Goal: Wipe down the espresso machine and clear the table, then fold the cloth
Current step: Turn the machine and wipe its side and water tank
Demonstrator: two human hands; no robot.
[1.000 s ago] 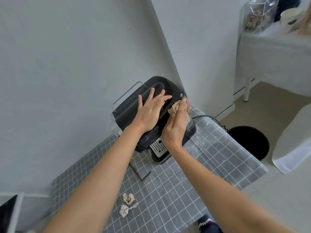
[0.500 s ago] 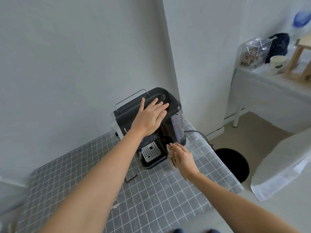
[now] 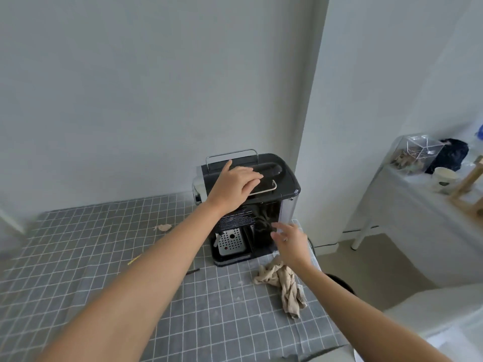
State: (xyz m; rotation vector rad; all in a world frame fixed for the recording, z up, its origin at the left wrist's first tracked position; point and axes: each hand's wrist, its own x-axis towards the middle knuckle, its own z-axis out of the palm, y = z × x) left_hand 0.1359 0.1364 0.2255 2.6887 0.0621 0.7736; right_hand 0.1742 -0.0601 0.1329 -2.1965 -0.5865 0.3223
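Observation:
A black espresso machine (image 3: 283,176) stands at the back of the table against the wall corner. My left hand (image 3: 235,184) lies flat on its top, fingers spread, holding nothing. My right hand (image 3: 290,239) hovers open at the machine's right front side, empty. The beige cloth (image 3: 283,282) lies crumpled on the grey checked tablecloth (image 3: 209,309), just below my right wrist.
A crumpled paper scrap (image 3: 163,227) lies left of the machine, a yellow stick (image 3: 134,259) and a dark stick (image 3: 193,271) nearer me. A black round bin (image 3: 342,283) sits on the floor by the table's right edge. A white side table (image 3: 418,205) with a cup stands at the right.
My right hand let go of the cloth, which now lies on the table, and lifted toward the machine's side. The camera view pulled back and tilted up. My left hand stayed on top.

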